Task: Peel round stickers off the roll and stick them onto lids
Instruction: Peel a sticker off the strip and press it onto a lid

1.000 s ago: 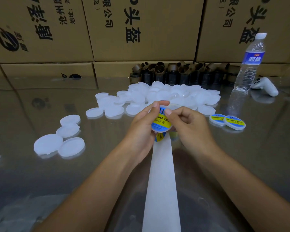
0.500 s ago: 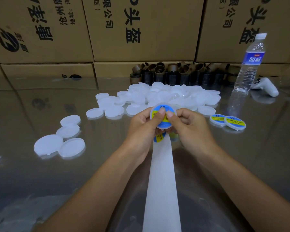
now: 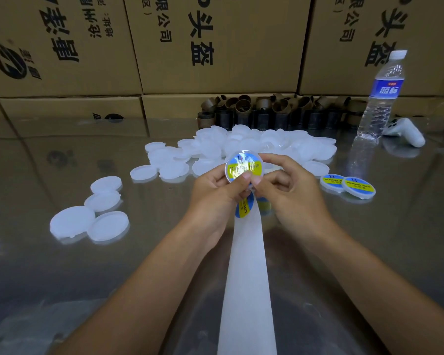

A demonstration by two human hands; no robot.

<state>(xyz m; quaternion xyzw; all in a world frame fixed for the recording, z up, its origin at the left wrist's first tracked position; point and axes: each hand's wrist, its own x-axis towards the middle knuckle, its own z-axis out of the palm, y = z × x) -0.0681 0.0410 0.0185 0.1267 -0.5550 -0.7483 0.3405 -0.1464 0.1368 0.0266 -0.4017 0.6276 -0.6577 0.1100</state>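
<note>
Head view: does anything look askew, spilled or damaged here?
Nothing stands out. The sticker sits roughly centred on the lid gripped by the left hand and right hand; the water bottle stands upright and capped; the two labelled lids lie face up. The blank lids are only a loose heap.

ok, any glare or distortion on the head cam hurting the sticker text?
Head view: glare washes over the held lid, its print partly lost; the glossy table mirrors the cardboard boxes; the wide-angle lens bows the box edges.

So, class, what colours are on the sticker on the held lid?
The sticker is blue with a yellow band; head view.
</note>
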